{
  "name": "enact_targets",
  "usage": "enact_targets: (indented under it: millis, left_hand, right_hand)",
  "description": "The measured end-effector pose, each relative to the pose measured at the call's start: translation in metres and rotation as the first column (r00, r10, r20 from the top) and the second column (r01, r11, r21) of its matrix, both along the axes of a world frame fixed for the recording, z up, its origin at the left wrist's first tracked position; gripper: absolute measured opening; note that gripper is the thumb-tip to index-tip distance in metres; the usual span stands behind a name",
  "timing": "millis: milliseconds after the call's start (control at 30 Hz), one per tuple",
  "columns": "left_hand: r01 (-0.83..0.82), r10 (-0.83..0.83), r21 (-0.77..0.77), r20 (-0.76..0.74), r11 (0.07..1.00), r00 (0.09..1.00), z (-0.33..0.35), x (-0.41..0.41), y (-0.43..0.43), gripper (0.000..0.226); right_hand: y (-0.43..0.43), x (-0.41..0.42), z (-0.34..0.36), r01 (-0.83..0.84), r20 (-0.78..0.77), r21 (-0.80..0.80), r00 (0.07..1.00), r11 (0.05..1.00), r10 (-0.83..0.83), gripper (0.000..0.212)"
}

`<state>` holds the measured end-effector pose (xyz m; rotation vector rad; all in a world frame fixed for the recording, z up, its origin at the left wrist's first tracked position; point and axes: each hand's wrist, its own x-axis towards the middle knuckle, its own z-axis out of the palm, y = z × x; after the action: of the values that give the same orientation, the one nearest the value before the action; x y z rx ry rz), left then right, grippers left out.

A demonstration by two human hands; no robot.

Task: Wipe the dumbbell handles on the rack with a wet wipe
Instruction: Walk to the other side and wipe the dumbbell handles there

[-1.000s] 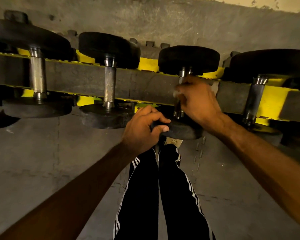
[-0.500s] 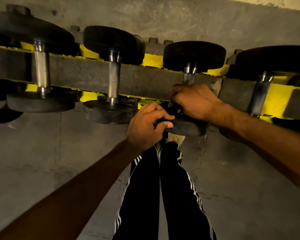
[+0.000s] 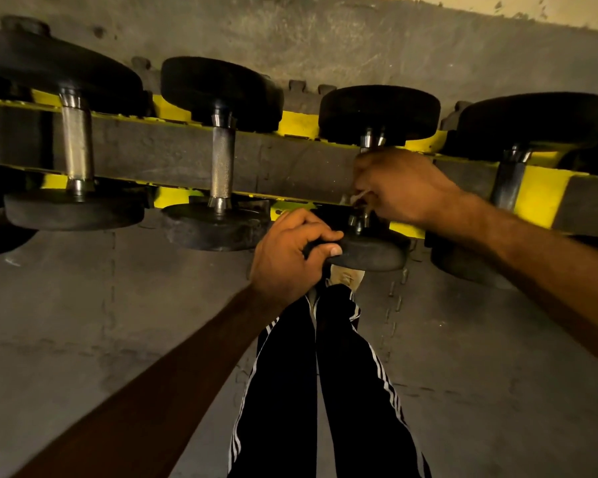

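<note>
Wipe [image 3: 359, 196] sits bunched against the handle [image 3: 372, 138], inside the grip of the right hand [image 3: 401, 188]; the left hand [image 3: 290, 250] clasps the near plate [image 3: 373, 253].

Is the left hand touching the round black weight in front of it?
Touching. The head view shows the left hand with fingers curled over the edge of the round black weight and the thumb pressed against its rim.
</note>
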<state>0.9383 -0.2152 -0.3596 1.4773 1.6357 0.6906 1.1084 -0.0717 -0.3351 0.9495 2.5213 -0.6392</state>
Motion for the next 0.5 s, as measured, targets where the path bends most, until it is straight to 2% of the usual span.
enact_targets:
  millis: [100,167,200,267,333,367,400,433,500]
  left_hand:
    - [0.001,-0.001,-0.010,0.005,1.000,1.000,0.001,0.000,0.001,0.017]
    - [0.014,-0.013,-0.014,0.012,1.000,1.000,0.001,-0.001,0.002,0.017]
    - [0.019,-0.019,-0.012,0.019,1.000,1.000,0.001,-0.001,0.002,0.017]
    - [0.022,-0.022,-0.005,0.028,1.000,0.999,0.000,-0.003,0.001,0.017]
    - [0.024,-0.024,0.002,0.027,1.000,0.999,-0.002,-0.005,0.001,0.017]
    - [0.024,-0.024,0.004,0.023,1.000,0.999,-0.002,-0.005,0.001,0.017]
    - [0.025,-0.025,0.000,0.018,1.000,1.000,-0.003,-0.006,0.002,0.017]
    - [0.028,-0.027,-0.008,0.015,1.000,1.000,-0.003,-0.005,0.003,0.017]
    - [0.037,-0.037,-0.020,0.018,0.999,0.999,-0.003,-0.004,0.003,0.017]
  right_hand:
    - [-0.020,0.019,-0.002,0.003,-0.086,-0.150,0.996,0.989,-0.016,0.015]
    - [-0.030,0.029,-0.008,0.163,-0.216,-0.182,0.956,0.970,-0.201,0.012]
    - [-0.032,0.030,-0.013,0.324,-0.309,-0.180,0.878,0.929,-0.366,0.011]
    - [-0.032,0.028,-0.023,0.632,-0.429,-0.222,0.620,0.743,-0.656,0.011]
    - [-0.032,0.020,-0.034,0.781,-0.498,-0.249,0.403,0.572,-0.768,0.012]
    - [-0.034,0.016,-0.038,0.815,-0.525,-0.250,0.340,0.523,-0.780,0.012]
    - [-0.037,0.014,-0.040,0.827,-0.537,-0.241,0.322,0.508,-0.779,0.012]
    - [-0.041,0.016,-0.041,0.811,-0.533,-0.228,0.359,0.539,-0.766,0.011]
    - [-0.052,0.024,-0.040,0.682,-0.465,-0.215,0.557,0.699,-0.688,0.009]
